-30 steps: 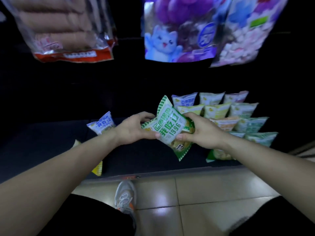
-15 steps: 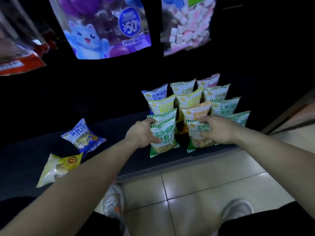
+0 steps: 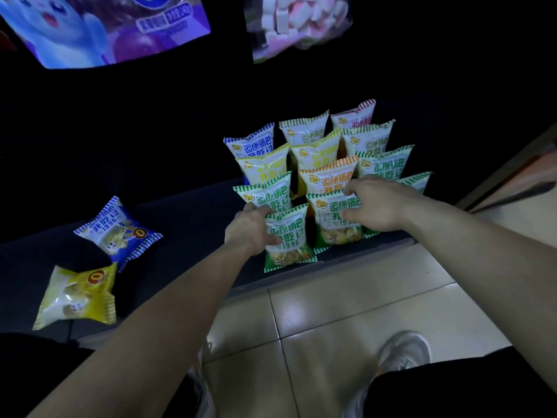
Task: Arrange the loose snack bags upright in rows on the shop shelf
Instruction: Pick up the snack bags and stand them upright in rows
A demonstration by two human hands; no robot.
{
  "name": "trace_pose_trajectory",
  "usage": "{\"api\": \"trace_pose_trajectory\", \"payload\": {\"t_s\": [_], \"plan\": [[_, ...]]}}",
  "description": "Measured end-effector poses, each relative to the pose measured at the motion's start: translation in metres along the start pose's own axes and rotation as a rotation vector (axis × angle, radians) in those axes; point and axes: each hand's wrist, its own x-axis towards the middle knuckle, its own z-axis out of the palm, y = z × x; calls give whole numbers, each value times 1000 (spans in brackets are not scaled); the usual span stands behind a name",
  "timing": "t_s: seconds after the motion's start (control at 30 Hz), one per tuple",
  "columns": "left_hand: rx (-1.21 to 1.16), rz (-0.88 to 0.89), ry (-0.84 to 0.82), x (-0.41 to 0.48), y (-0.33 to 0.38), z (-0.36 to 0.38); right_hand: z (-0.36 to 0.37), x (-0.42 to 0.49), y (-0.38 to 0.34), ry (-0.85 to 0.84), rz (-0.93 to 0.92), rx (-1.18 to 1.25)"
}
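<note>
On the dark shelf [image 3: 196, 212] stand several snack bags upright in rows [image 3: 319, 152], right of centre. My left hand [image 3: 251, 227] grips the left side of a green bag [image 3: 287, 236] standing at the front of the left row, near the shelf edge. My right hand [image 3: 376, 203] holds the top right of a second green bag [image 3: 331, 221] at the front of the middle row. A blue bag [image 3: 117, 227] and a yellow bag [image 3: 78, 294] lie flat on the shelf at the left, apart from both hands.
Large bags hang above: a purple cat bag [image 3: 99, 25] and a marshmallow bag [image 3: 295, 22]. Pale tiled floor [image 3: 361, 297] lies below the shelf edge, with my shoe [image 3: 401, 351] on it. A wall or door frame edge [image 3: 512, 164] bounds the shelf at the right.
A second ago both hands held one green bag in the air. That bag now stands at the front of the left row; my right hand has shifted onto the neighbouring green bag.
</note>
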Motion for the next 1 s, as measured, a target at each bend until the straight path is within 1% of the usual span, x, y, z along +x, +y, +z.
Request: {"api": "trace_pose_trajectory", "payload": {"t_s": [0.13, 0.3, 0.47, 0.57, 0.63, 0.8, 0.87, 1.0], "plan": [[-85, -15, 51, -3, 0, 7, 1, -1, -4, -9, -11, -1], [-110, -42, 93, -9, -1, 9, 2, -4, -6, -23, -21, 4], [-56, -40, 148, -14, 0, 11, 2, -5, -8, -30, -19, 6], [18, 1, 181, -13, 4, 13, 2, -4, -10, -31, -20, 2], [85, 32, 179, -11, 4, 11, 2, -3, -13, -36, -24, -12], [200, 36, 124, -11, 3, -3, 0, -1, -30, -44, -30, -36], [205, 57, 110, -18, 1, -16, -2, -2, -41, -50, -30, -48], [137, 71, 79, -50, -23, -62, -5, -11, -76, -37, -63, -34]]}}
